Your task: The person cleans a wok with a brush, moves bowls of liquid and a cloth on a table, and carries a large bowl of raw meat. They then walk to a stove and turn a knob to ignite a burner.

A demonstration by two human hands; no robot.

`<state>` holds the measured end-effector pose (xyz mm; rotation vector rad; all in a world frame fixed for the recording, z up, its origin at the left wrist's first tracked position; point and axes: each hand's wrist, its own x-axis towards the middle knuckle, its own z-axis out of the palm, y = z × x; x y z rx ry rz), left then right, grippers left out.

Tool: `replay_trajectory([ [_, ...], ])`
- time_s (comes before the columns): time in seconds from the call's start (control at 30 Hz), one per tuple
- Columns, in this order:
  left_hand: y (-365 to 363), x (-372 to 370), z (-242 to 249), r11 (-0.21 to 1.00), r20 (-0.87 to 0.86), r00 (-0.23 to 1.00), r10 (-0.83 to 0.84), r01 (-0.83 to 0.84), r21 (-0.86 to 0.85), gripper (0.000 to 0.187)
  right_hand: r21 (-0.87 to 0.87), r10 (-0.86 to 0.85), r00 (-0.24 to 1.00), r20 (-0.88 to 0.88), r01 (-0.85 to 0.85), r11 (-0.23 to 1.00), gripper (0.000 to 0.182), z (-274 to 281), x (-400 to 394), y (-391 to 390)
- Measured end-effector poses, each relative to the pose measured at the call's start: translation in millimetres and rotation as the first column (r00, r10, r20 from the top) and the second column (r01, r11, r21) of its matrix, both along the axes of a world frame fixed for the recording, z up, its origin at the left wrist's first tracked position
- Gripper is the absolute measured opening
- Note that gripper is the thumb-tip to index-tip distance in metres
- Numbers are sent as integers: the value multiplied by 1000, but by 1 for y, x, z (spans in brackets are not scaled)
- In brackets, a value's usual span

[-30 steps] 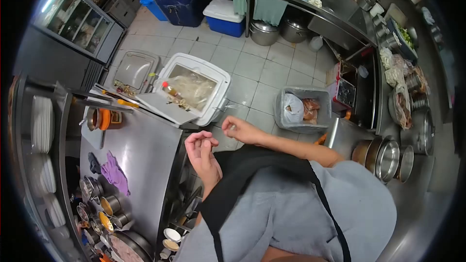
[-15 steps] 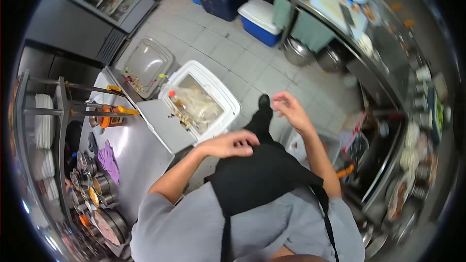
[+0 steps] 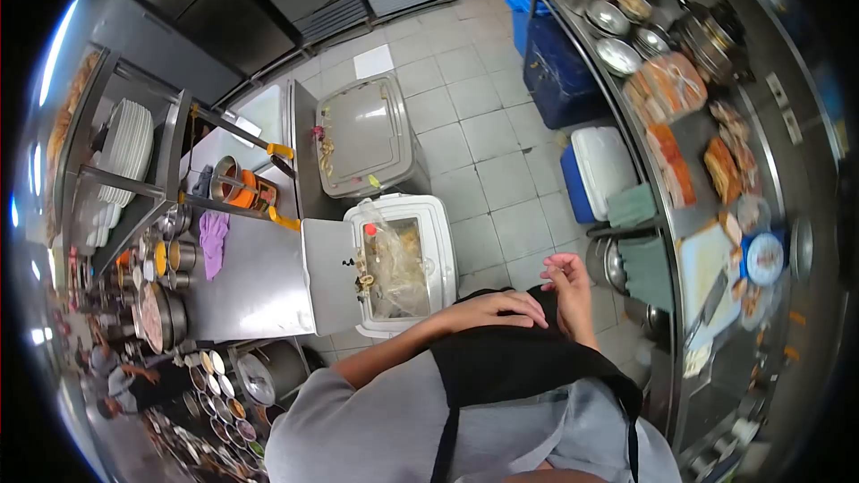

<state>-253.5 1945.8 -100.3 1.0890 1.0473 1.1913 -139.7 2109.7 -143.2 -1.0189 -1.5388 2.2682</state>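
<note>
My left hand (image 3: 492,311) lies across the top of the black apron (image 3: 519,362), palm down, fingers loosely apart and nothing in it. Close beside it on the right is my right hand (image 3: 569,291), raised, with its fingers bent; nothing shows in it. Just beyond my left hand stands an open white cooler (image 3: 439,250) with a clear plastic bag (image 3: 398,268) and a red-capped bottle inside. Behind it is a grey lidded bin (image 3: 362,139) with food scraps on its lid.
At left are a steel counter (image 3: 255,282), purple cloth (image 3: 213,243) and plate rack. The right counter holds a cutting board (image 3: 707,277) with a knife, a blue scale (image 3: 765,258) and meat. A blue-and-white cooler (image 3: 604,170) stands below. Another person (image 3: 134,385) is at lower left.
The view has swung toward the right counter and the fridges. My hands have come close together in front of the apron. The grey bin and the other person now show more fully.
</note>
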Motion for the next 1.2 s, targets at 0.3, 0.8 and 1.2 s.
replay_trajectory([
  [0.3,101,-131,-16,919,3,921,389,-388,-66,29,36,518,851,-87,-517,855,12,-26,-200,139],
  [0.8,159,-342,-7,508,17,520,854,-828,-237,63,257,962,233,-145,-929,264,20,-23,-709,180],
  [1.2,131,-664,5,447,-54,458,887,-882,-148,57,-11,461,200,865,-910,415,21,-399,-955,426],
])
